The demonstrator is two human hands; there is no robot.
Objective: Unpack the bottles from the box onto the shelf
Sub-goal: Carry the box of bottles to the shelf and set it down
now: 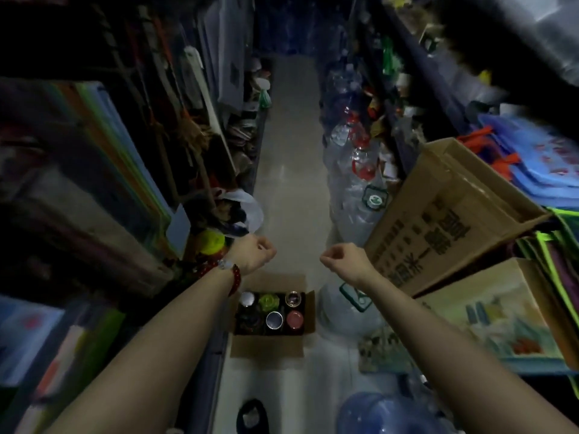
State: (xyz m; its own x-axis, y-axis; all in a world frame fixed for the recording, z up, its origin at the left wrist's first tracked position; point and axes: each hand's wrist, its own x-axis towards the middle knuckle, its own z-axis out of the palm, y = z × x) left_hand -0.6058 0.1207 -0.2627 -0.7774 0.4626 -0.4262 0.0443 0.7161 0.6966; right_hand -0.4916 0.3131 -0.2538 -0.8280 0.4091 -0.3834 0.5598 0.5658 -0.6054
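Standing in a narrow aisle, both arms held out, with nothing in either hand. Left hand point(255, 253), beaded bracelet at the wrist, loosely curled and empty. Right hand point(341, 256) likewise curled, thumb to fingertips, gripping nothing. Both well above the box point(308, 311), which sits on the floor point(291, 170) hard against the foot of the left shelf point(94, 189).

Judged as the very start: box open, nearly full, no bottle lifted yet. Best done by crouching first, since reaching from standing height would be awkward. Then taking one bottle per hand by the cap or neck, from the box's right edge, where the tops stand clear. Lifting straight up to avoid snagging neighbours or the raised flaps. Picking a free spot on the shelf before lifting; shelves on both sides look crammed, so room may need making. Dim light a hazard: easy to misjudge a grip or knock the big water jugs point(354, 195) along the right side.

Bottles point(274, 319) seen only from above, as round tops in two rows: a pale white one at the far left corner, a yellow-green one beside it, a dark one with a light rim at the far right corner, then a silver-rimmed one and a pink-red one in the near row. Near left corner too dark to read. Bodies hidden inside the box; material and weight cannot be told.
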